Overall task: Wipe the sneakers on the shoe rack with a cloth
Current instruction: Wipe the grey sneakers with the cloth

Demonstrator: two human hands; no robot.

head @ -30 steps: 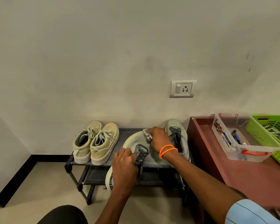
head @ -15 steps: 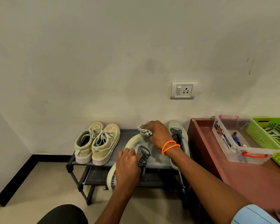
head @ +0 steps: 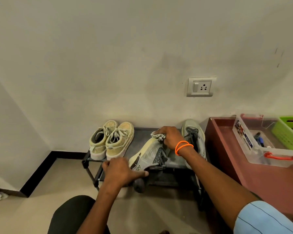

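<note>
A grey sneaker (head: 150,152) lies tilted on its side on the dark shoe rack (head: 139,132), its pale sole turned left. My left hand (head: 120,173) grips its heel end at the rack's front edge, thumb stretched under the collar. My right hand (head: 171,137), with orange bands on the wrist, holds a bunched checked cloth (head: 157,135) against the sneaker's toe. The matching grey sneaker (head: 194,137) stands upright just right of that hand. A pair of beige sneakers (head: 112,141) sits on the rack's left end.
A red-brown table (head: 260,183) adjoins the rack on the right and carries a clear plastic box (head: 254,142) and a green basket (head: 289,132). A wall socket (head: 200,86) sits above the rack. Beige floor lies in front, with my dark-clad knee low in view.
My left hand slid from the laces down to the heel, and the grey sneaker rolled further onto its side. The right hand with the cloth stayed at the toe.
</note>
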